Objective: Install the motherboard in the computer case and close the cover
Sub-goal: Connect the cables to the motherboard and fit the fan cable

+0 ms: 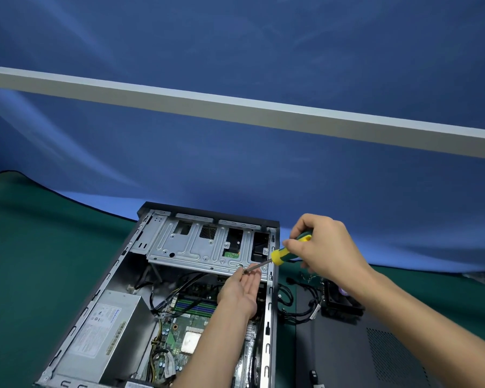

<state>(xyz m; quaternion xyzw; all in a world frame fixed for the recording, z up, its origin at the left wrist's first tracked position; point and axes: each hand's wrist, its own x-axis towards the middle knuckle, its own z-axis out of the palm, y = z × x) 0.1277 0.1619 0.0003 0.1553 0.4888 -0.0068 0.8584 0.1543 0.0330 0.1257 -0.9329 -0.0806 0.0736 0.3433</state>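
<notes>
Over the open computer case [163, 289], a screwdriver [280, 254] is gripped by the right hand [324, 247].
Its tip is met by the left hand [242, 289], palm up, fingers pinched there; the motherboard [179, 340] is seated inside the case, on the green table [39, 261].

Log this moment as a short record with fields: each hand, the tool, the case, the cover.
right hand: grips the handle of the screwdriver, shaft angled down and left
left hand: palm up over the open computer case, fingers at the screwdriver tip; whether a screw is there is too small to tell
motherboard: lying inside the case, beside the power supply
cover: off, flat on the green mat, right of the case
cables: loose on the cover
</notes>
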